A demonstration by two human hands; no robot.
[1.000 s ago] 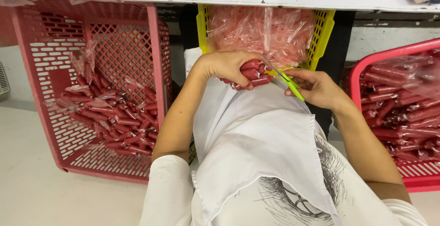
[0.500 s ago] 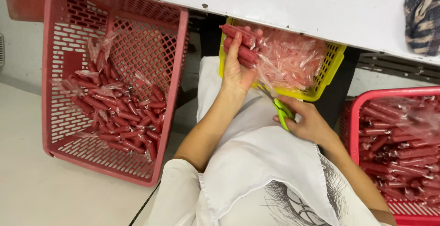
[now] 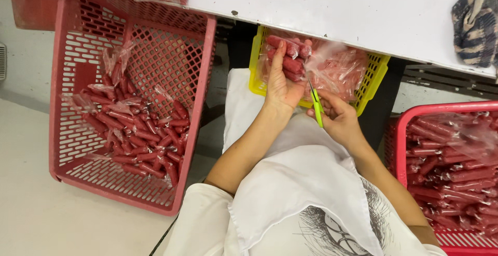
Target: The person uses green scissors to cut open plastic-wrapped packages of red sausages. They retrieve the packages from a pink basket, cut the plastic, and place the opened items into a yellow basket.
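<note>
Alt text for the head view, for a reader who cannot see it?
Left hand holds a bunch of red sausages over a yellow basket; right hand holds green scissors. Red crates of sausages flank the lap.

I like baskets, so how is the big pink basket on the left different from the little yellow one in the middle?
The pink plastic basket is larger and stands in the open; the yellow plastic basket is smaller and sits partly under the white table. The pink one is only part full of red sausages; the yellow one is heaped with plastic-wrapped ones. Both have mesh walls.
</note>
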